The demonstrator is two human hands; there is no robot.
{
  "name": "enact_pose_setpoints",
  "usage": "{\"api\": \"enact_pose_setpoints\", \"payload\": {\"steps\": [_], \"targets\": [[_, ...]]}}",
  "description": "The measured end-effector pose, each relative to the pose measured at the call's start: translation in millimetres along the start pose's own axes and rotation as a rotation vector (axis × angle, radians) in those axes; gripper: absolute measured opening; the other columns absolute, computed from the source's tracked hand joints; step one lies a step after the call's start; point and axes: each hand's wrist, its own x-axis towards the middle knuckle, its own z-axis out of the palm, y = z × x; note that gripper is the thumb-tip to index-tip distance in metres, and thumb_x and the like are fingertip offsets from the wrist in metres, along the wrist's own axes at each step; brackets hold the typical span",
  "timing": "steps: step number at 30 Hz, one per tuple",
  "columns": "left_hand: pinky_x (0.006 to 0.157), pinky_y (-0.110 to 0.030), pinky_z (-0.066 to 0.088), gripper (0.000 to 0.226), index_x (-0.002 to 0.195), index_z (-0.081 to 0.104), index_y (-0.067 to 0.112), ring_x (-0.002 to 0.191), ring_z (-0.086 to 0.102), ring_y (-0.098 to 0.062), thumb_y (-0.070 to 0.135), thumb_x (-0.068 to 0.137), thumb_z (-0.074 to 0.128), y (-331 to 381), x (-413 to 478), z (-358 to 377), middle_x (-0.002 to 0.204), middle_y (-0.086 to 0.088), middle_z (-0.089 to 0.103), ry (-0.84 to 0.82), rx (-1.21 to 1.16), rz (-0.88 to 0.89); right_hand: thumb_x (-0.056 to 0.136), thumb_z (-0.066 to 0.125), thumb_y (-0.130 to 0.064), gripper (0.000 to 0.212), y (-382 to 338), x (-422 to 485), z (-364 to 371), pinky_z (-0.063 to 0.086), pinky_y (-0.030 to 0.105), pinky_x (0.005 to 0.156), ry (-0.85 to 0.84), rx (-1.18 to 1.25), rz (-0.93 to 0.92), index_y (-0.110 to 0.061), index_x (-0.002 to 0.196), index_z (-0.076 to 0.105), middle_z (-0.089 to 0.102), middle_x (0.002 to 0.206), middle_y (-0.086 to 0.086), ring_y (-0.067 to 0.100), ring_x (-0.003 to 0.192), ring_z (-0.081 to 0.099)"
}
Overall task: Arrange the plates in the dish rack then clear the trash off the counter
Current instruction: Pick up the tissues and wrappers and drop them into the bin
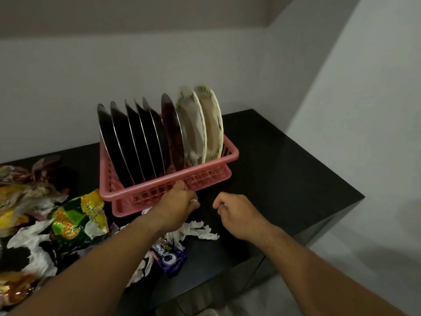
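A pink plastic dish rack (pixel 230 153) stands on the black counter (pixel 284 169). Several dark steel plates (pixel 127 142) stand upright in it, with two white floral plates (pixel 193 128) at its right end. My left hand (pixel 177 201) is at the rack's front wall, thumb touching the rim, fingers curled under and holding nothing that I can see. My right hand (pixel 237 213) hovers just right of it over the counter in a loose fist, empty. Trash lies to the left: a green snack bag (pixel 77 222), a purple wrapper (pixel 170 258) and crumpled white tissue (pixel 200 231).
More wrappers and tissue (pixel 25 201) pile up at the counter's left edge. The counter's right corner (pixel 355 197) drops off to a grey floor. White walls stand behind and to the right of the rack.
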Motion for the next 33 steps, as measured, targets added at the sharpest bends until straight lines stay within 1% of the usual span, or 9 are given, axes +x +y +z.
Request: {"api": "enact_pose_setpoints", "payload": {"steps": [3, 7, 10, 13, 20, 25, 27, 29, 33], "targets": [[0.085, -0.024, 0.041, 0.009, 0.093, 0.062, 0.025, 0.094, 0.051, -0.011, 0.03, 0.096, 0.056, 2.6, -3.8, -14.3, 0.101, 0.007, 0.047, 0.013, -0.078, 0.081, 0.097, 0.054, -0.029, 0.005, -5.7, -4.5, 16.2, 0.052, 0.03, 0.065, 0.007, -0.024, -0.025, -0.029, 0.1, 0.058, 0.061, 0.089, -0.007, 0.008, 0.075, 0.061], [0.071, -0.019, 0.041, 0.015, 0.102, 0.059, 0.025, 0.088, 0.058, -0.008, 0.019, 0.099, 0.047, -0.8, -14.8, -19.2, 0.095, 0.01, 0.058, -0.061, -0.109, 0.103, 0.087, 0.066, -0.047, 0.031, -5.7, -6.8, 42.9, 0.051, 0.031, 0.071, -0.065, -0.25, 0.006, -0.026, 0.109, 0.059, 0.06, 0.099, -0.008, 0.012, 0.085, 0.059], [0.081, -0.016, 0.038, 0.027, 0.115, 0.061, 0.019, 0.1, 0.053, -0.007, 0.01, 0.099, 0.041, -8.5, -21.7, -20.4, 0.112, 0.007, 0.057, -0.018, -0.119, 0.1, 0.093, 0.06, -0.044, 0.032, -1.3, -9.3, 58.6, 0.049, 0.033, 0.08, -0.067, -0.356, -0.01, -0.023, 0.117, 0.06, 0.059, 0.113, 0.0, 0.018, 0.098, 0.058], [0.072, -0.012, 0.035, 0.028, 0.109, 0.065, 0.017, 0.09, 0.051, -0.004, 0.01, 0.097, 0.041, -14.7, -27.1, -26.5, 0.103, 0.01, 0.056, 0.039, -0.128, 0.096, 0.098, 0.052, -0.035, 0.022, 0.8, -8.3, 60.7, 0.049, 0.037, 0.083, -0.042, -0.369, -0.033, -0.018, 0.109, 0.061, 0.059, 0.11, 0.004, 0.022, 0.099, 0.057], [0.068, -0.014, 0.037, 0.029, 0.105, 0.068, 0.017, 0.073, 0.051, 0.002, 0.011, 0.097, 0.04, -26.2, -33.6, -28.6, 0.1, 0.012, 0.056, 0.063, -0.162, 0.06, 0.098, 0.054, -0.031, 0.008, -6.5, -7.6, 34.3, 0.048, 0.028, 0.059, 0.02, -0.09, 0.026, -0.023, 0.1, 0.052, 0.06, 0.094, -0.002, 0.014, 0.077, 0.06], [0.085, -0.025, 0.044, 0.028, 0.103, 0.067, 0.02, 0.097, 0.055, -0.008, 0.014, 0.097, 0.041, -27.0, -31.0, -29.1, 0.105, 0.01, 0.058, 0.097, -0.168, 0.05, 0.097, 0.049, -0.015, 0.021, -23.0, -5.9, 11.6, 0.056, 0.032, 0.064, 0.18, 0.144, -0.001, -0.03, 0.105, 0.06, 0.066, 0.089, -0.004, 0.015, 0.074, 0.065], [0.089, -0.026, 0.045, 0.027, 0.104, 0.067, 0.02, 0.099, 0.055, -0.008, 0.016, 0.097, 0.041, -27.2, -29.9, -29.4, 0.106, 0.01, 0.059, 0.112, -0.173, 0.049, 0.098, 0.044, -0.011, 0.026, -27.6, -4.9, 3.2, 0.05, 0.02, 0.06, 0.234, 0.138, 0.005, -0.023, 0.107, 0.066, 0.066, 0.089, -0.005, 0.008, 0.072, 0.062], [0.09, -0.028, 0.046, 0.027, 0.105, 0.067, 0.021, 0.099, 0.055, -0.008, 0.019, 0.097, 0.041, -27.3, -28.3, -28.8, 0.107, 0.01, 0.059, 0.117, -0.154, 0.052, 0.099, 0.045, -0.013, 0.023, -30.2, -5.0, -3.6, 0.04, 0.009, 0.055, 0.289, 0.162, 0.029, -0.018, 0.1, 0.067, 0.064, 0.087, -0.004, 0.004, 0.071, 0.058], [0.082, -0.03, 0.047, 0.019, 0.099, 0.063, 0.025, 0.096, 0.058, -0.011, 0.029, 0.097, 0.044, -24.7, -25.4, -22.2, 0.099, 0.012, 0.056, 0.111, -0.077, 0.071, 0.09, 0.068, -0.033, 0.02, -27.6, -8.9, -8.9, 0.039, 0.008, 0.046, 0.368, 0.238, 0.06, -0.017, 0.086, 0.058, 0.061, 0.077, -0.003, 0.005, 0.06, 0.054]]}}
